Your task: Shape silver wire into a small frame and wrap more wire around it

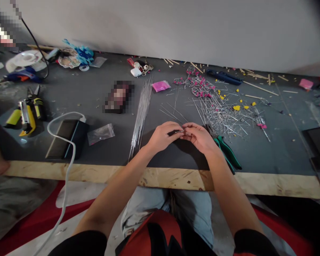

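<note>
The left hand [162, 136] and the right hand [200, 137] meet just above the desk [176, 156], and a short piece of wire [179, 132] lies between them, pinched by the fingertips of both. Its long axis runs across, from one hand to the other, so neither hand is nearer; each grip is closed on one end of it. Relative to this wire, the bundle of straight wires [142, 113] lies just to the left, the green-handled pliers [228, 153] just to the right, and the heap of bent wires with pink beads [216, 106] beyond it to the right.
</note>
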The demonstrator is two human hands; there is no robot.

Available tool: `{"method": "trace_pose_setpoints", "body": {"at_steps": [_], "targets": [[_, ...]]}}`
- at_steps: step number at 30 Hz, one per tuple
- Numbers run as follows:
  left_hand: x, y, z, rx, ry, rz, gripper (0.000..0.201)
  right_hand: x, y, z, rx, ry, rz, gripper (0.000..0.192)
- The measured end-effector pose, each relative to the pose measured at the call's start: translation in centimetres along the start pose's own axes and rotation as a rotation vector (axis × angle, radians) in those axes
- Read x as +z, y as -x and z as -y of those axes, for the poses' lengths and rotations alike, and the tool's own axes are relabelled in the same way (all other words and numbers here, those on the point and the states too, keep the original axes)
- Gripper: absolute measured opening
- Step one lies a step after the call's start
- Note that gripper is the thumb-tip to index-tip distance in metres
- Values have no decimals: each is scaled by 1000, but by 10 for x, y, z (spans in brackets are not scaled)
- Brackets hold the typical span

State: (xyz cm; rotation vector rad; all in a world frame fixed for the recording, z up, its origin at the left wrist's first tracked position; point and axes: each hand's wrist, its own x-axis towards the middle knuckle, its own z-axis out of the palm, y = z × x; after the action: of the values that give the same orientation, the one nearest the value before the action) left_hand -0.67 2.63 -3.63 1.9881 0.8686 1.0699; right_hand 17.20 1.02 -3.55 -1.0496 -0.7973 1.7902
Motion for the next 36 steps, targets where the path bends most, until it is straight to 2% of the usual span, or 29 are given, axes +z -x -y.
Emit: {"method": "trace_pose_setpoints", "body": {"at_steps": [6,11,16,23,28,36], "targets": [[-4,-2,0,-90,12,15,13,2,5,4,116,128,88,9],[-4,-1,-2,-184,184,81,11,0,9,7,195,199,197,5],[-5,-1,-5,-299,401,134,18,-4,11,7,195,196,238,7],[-1,-1,-5,-368,569,237,23,-13,9,7,225,222,317,7],[2,0,-5,-465,653,282,25,-15,6,7,217,270,343,7],[2,0,-5,-499,734,274,21,-12,5,3,188,287,299,4]]}}
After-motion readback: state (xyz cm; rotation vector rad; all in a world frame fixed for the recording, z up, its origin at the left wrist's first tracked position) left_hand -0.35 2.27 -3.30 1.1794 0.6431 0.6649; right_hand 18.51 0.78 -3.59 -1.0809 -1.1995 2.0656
